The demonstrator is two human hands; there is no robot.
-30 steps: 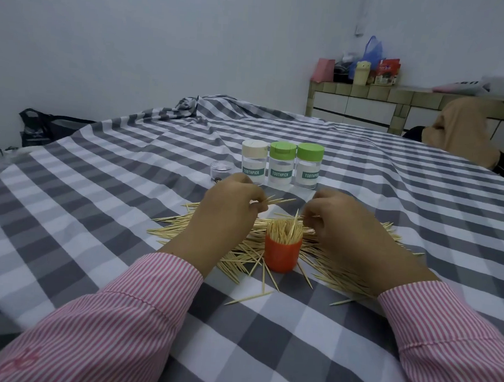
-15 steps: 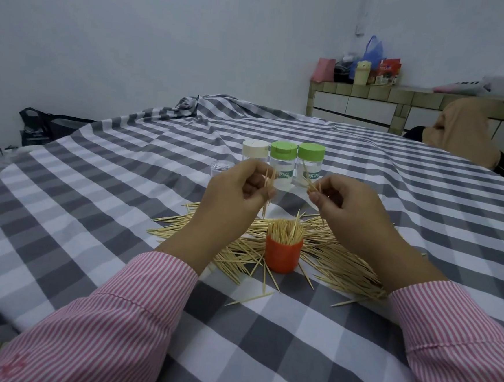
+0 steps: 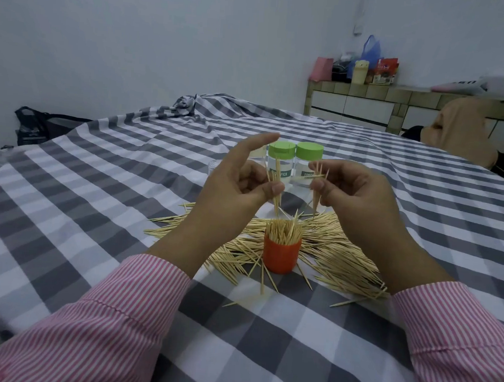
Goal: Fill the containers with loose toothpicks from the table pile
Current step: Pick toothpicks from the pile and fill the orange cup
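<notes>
Left hand [image 3: 239, 186] raised above orange cup [image 3: 281, 257], thumb pinching small toothpick bundle [image 3: 275, 192], index extended. Right hand [image 3: 353, 192] level beside it, pinching few toothpicks. Cup round, plastic, packed upright with sticks, amid loose wooden pile [image 3: 330, 251] on checked cloth-covered counter [image 3: 99, 197]. 2 green-lidded jars [image 3: 295, 161] behind cup.

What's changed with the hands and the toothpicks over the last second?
Both hands rose from the pile, each lifting a small bunch of toothpicks: left hand, right hand. They now hold them upright above the orange container. The left index finger has straightened. The container, pile and green-lidded jars stayed put.
</notes>
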